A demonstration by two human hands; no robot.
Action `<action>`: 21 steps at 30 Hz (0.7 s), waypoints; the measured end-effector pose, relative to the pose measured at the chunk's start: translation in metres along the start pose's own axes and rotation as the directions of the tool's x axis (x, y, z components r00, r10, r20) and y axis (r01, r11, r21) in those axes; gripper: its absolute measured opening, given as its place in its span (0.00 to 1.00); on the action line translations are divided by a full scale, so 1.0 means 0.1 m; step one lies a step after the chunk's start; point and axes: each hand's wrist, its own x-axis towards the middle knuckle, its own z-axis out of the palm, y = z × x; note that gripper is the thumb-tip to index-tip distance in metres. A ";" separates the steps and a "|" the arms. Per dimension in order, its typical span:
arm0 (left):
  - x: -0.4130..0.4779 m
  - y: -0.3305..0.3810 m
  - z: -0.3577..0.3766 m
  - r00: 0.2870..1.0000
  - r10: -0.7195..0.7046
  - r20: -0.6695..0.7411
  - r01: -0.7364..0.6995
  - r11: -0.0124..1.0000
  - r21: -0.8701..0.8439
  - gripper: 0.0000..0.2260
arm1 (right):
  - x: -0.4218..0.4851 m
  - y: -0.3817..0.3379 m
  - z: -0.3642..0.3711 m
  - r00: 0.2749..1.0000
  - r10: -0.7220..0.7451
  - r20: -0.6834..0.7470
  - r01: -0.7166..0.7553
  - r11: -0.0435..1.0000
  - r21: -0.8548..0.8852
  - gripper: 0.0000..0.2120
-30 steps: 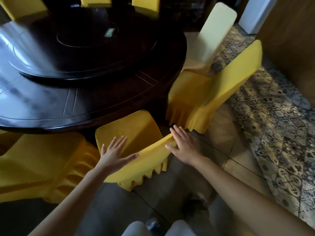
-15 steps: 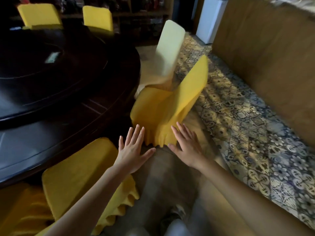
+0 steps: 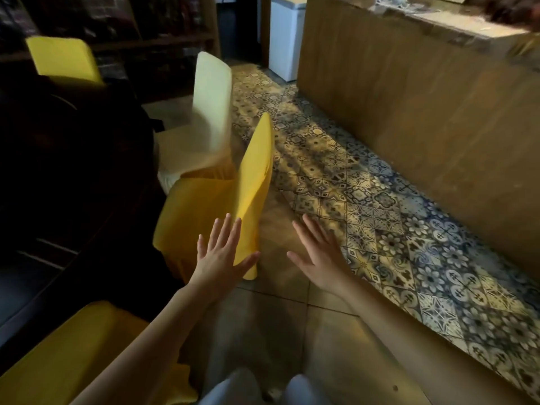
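Observation:
A chair in a yellow cloth cover [image 3: 210, 211] stands at the edge of the dark round table [image 3: 67, 176], its backrest towards me. My left hand [image 3: 222, 255] is spread flat with straight fingers in front of the lower end of that backrest; whether it touches the cloth I cannot tell. My right hand [image 3: 318, 255] hovers palm down over the bare floor to the right of the chair, fingers straight, holding nothing. A second yellow-covered chair [image 3: 67, 352] sits at the bottom left, beside my left forearm.
A pale cream-covered chair [image 3: 204, 112] stands behind the yellow one. Another yellow chair back [image 3: 64, 58] shows across the table. A wooden counter [image 3: 423, 112] runs along the right, with patterned floor tiles [image 3: 394, 229] before it and a white cabinet [image 3: 285, 36] at its far end.
I have left the nearest yellow chair and turned right. Both hands, still flat, moved from that chair's backrest towards the following yellow chair, which is now in the middle of the view.

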 end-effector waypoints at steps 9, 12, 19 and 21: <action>1.00 0.24 0.04 0.990 0.131 0.048 -0.131 0.991 -0.007 0.43 | 0.53 0.54 -0.18 0.997 0.075 -0.020 -0.074 0.997 0.034 0.43; 1.42 0.28 0.06 0.985 0.169 0.032 -0.167 0.985 -0.042 0.47 | 0.87 0.76 -0.28 0.995 0.094 -0.009 -0.094 0.995 0.011 0.38; 2.67 0.29 0.01 0.994 0.090 0.056 -0.087 0.995 -0.049 0.47 | 2.04 1.11 -0.57 0.992 0.110 0.055 -0.110 0.994 0.001 0.32; 2.98 0.28 -0.04 0.995 0.057 0.080 -0.052 0.997 -0.063 0.45 | 2.41 1.17 -0.67 0.993 0.094 0.074 -0.094 0.995 -0.015 0.32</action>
